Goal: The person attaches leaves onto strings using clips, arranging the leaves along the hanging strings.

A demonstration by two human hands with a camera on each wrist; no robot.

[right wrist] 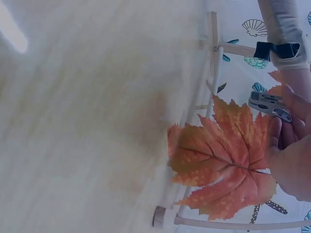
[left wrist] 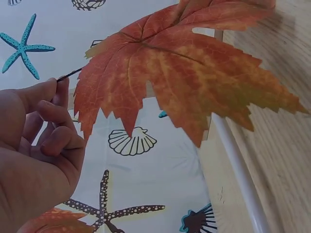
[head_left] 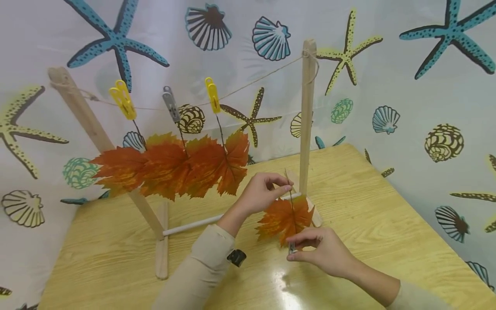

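While the right hand (head_left: 323,254) sits nearest, at about 5 o'clock on the table (head_left: 387,224), its finger and thumb are curled tight on a small grey peg (head_left: 292,247); the peg shows again by the fingers in the right wrist view (right wrist: 270,106); just past it, at 12 o'clock from that hand, an orange leaf (head_left: 284,218) hangs point down over the table; its thin stem (head_left: 289,189) goes up to the left hand (head_left: 263,191), which pinches the stem between thumb and fingers (left wrist: 53,104); behind stands a wooden rack (head_left: 308,116) with a string (head_left: 255,82) on top; at 10 o'clock, two yellow pegs (head_left: 123,100) and a grey one (head_left: 170,103) hold three more leaves (head_left: 174,168); farthest back hangs a curtain (head_left: 418,86) with shells and starfish.
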